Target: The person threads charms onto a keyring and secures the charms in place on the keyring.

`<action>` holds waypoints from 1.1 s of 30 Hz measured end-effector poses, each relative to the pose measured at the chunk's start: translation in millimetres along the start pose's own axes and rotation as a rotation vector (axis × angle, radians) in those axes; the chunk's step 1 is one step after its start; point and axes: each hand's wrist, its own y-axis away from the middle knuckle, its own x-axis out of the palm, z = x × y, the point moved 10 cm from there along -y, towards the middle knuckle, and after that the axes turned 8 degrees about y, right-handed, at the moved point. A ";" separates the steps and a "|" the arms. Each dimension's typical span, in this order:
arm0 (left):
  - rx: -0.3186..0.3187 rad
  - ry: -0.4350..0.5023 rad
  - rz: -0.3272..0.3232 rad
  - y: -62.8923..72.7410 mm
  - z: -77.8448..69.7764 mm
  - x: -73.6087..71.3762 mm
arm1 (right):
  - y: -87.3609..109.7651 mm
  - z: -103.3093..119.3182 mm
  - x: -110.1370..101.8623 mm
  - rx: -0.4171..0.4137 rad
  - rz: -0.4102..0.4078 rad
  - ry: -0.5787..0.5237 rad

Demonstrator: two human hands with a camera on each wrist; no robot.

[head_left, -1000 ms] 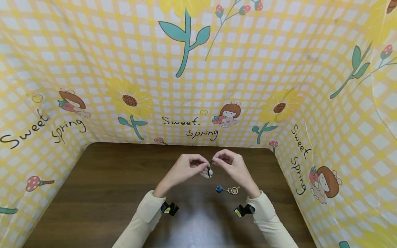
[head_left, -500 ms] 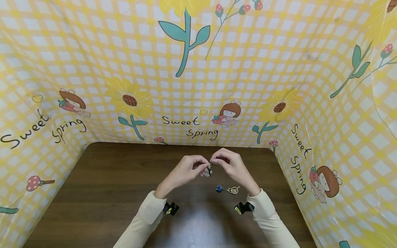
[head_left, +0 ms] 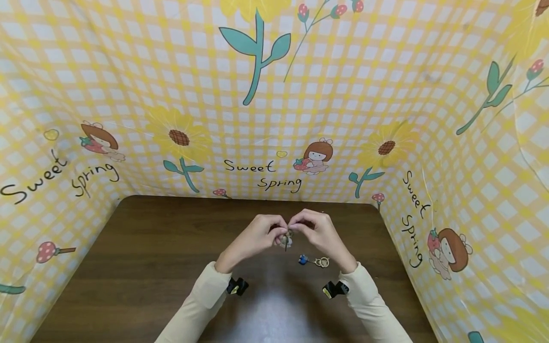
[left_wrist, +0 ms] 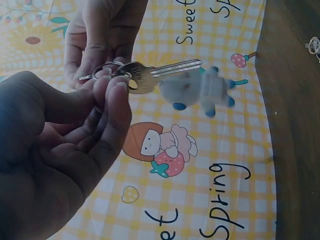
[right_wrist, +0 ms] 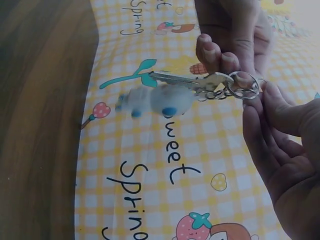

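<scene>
Above the table, my left hand [head_left: 253, 234] and right hand [head_left: 316, 233] meet fingertip to fingertip at a metal key ring [right_wrist: 243, 97]. In the right wrist view, my right thumb and forefinger pinch the ring's edge. In the left wrist view, my left thumb and fingers pinch the ring by the key's head. From the ring hang a silver key [left_wrist: 142, 79] and, on a short chain, a small whitish figurine [left_wrist: 186, 90] with blue tips, slightly blurred. Whether the key's hole is fully threaded on the ring is partly hidden by fingers.
On the dark wooden table [head_left: 141, 267], a keychain with a blue charm [head_left: 303, 259] and gold-coloured rings [head_left: 322, 262] lies just below my right hand. A yellow checked cloth [head_left: 257, 128] with printed flowers walls the table's back and sides.
My right hand has shifted slightly left and down, closer to the left hand. The key and figurine have turned and now hang a little lower. The blue keychain has stayed put.
</scene>
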 end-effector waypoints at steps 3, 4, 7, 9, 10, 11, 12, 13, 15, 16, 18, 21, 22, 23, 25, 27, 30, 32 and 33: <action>0.007 0.002 -0.008 -0.8 -2.1 0.0 | 1.4 -6.6 -0.6 0.026 -0.031 0.004; 0.009 0.011 -0.019 -0.9 -2.3 -0.7 | 1.6 -8.7 -1.3 0.038 -0.045 0.000; 0.014 0.055 -0.061 -0.2 -1.3 -3.6 | 2.8 -12.8 -3.2 0.073 -0.078 -0.034; 0.010 0.086 -0.080 0.4 -0.1 -4.9 | 3.6 -13.6 -2.5 0.090 -0.082 -0.065; 0.006 0.096 -0.086 0.8 1.2 -5.1 | 4.0 -14.0 -1.7 0.095 -0.081 -0.072; 0.001 0.104 -0.089 1.0 2.6 -5.1 | 4.4 -14.0 -0.9 0.099 -0.080 -0.080; 0.000 0.110 -0.091 1.2 3.8 -5.0 | 4.7 -14.2 -0.2 0.104 -0.080 -0.084; -0.009 0.119 -0.094 1.3 4.6 -4.8 | 4.9 -14.3 -0.1 0.109 -0.084 -0.085; -0.024 0.133 -0.103 1.4 6.1 -4.5 | 5.1 -14.2 -0.8 0.116 -0.094 -0.093; -0.027 0.133 -0.111 1.4 6.5 -4.5 | 5.2 -14.4 -1.4 0.120 -0.101 -0.090; -0.032 0.125 -0.138 1.5 6.4 -5.5 | 5.0 -14.3 -2.8 0.128 -0.110 -0.085; -0.015 0.079 -0.186 1.3 4.3 -7.6 | 5.2 -14.0 -3.3 0.130 -0.109 -0.072; -0.007 0.069 -0.202 1.3 3.6 -8.6 | 5.2 -14.0 -3.4 0.129 -0.109 -0.064; 0.001 0.065 -0.218 1.5 3.3 -9.6 | 5.2 -14.0 -3.4 0.128 -0.108 -0.062; 0.024 0.063 -0.242 1.6 0.9 -11.7 | 5.1 -14.1 -3.1 0.125 -0.107 -0.064; 0.039 0.070 -0.256 1.7 -1.1 -13.2 | 4.8 -14.1 -3.4 0.122 -0.111 -0.057; 0.051 0.070 -0.270 1.4 -3.7 -14.9 | 4.2 -14.4 -3.5 0.121 -0.112 -0.059; 0.054 0.070 -0.273 1.1 -4.5 -15.3 | 3.7 -14.4 -3.3 0.125 -0.109 -0.061; 0.054 0.070 -0.276 0.9 -4.5 -15.7 | 3.3 -14.5 -3.2 0.128 -0.105 -0.061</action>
